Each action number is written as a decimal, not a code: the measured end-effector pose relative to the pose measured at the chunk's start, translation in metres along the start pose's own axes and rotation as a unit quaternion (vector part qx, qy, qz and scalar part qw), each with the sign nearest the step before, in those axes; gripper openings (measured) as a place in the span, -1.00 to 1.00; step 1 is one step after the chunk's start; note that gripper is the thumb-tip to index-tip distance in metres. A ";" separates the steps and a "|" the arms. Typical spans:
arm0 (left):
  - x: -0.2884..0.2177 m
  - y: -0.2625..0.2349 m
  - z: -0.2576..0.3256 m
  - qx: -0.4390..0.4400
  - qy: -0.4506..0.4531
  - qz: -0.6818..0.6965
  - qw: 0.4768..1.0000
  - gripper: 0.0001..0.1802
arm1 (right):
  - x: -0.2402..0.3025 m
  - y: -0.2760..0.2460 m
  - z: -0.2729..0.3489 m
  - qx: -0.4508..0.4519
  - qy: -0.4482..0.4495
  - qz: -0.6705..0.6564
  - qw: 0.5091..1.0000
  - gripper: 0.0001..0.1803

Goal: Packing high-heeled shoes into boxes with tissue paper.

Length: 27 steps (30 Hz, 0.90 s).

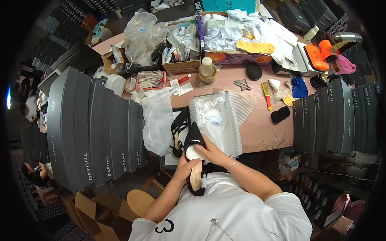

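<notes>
A black pointed-toe shoe (194, 133) is held up in front of me, its toe pointing away and its heel end near my shirt. My left hand (185, 167) grips it along the left side, thumb across the pale insole. From the right, my right hand (214, 154) closes around the front part, with the thumb by a white wad of stuffing (194, 152) in the shoe opening. A second black strappy shoe (176, 140) lies just left of the held one. Behind them sits an open box (234, 120) lined with ribbed foam wrap, with white tissue (214, 107) inside.
Dark shoe boxes (64, 132) stand in a row at left, and more boxes (339, 116) at right. Thin white wrapping (157, 124) lies left of the shoes. Farther back are a bottle (207, 72), a brush (267, 95), a black round pad (253, 72) and a paper-filled carton (237, 58).
</notes>
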<state>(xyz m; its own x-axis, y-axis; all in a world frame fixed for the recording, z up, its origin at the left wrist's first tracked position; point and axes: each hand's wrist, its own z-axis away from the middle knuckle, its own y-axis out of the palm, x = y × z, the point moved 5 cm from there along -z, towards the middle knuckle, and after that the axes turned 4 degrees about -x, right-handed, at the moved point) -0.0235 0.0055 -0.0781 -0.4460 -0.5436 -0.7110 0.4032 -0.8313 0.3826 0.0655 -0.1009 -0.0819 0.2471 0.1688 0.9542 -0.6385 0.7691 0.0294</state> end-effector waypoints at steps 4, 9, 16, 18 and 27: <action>0.002 -0.008 -0.019 -0.009 -0.003 0.041 0.999 -0.64 | 0.040 -0.082 -0.034 -0.042 -0.046 0.233 0.970 -0.46; 0.013 -0.009 -0.023 0.007 -0.160 0.037 0.986 -0.43 | -0.047 -0.102 -0.107 -0.126 -0.127 0.513 0.840 -0.71; 0.027 -0.015 -0.036 -0.056 -0.190 0.218 0.956 -0.41 | 0.028 -0.102 -0.073 -0.201 -0.174 0.382 0.885 -0.76; 0.008 0.002 -0.039 -0.048 -0.146 0.213 0.965 -0.30 | 0.067 -0.086 -0.039 -0.176 -0.189 0.284 0.923 -0.72; 0.007 0.053 -0.007 -0.125 -0.073 0.171 0.975 -0.35 | 0.050 -0.007 -0.032 -0.168 -0.264 0.325 0.892 -0.53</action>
<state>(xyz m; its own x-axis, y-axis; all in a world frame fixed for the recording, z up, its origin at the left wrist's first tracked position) 0.0001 -0.0410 -0.0668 -0.3537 -0.8095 -0.4686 0.7224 -0.5546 0.4130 0.1054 -0.0779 -0.0440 -0.5313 0.4009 0.7464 -0.2449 0.7707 -0.5882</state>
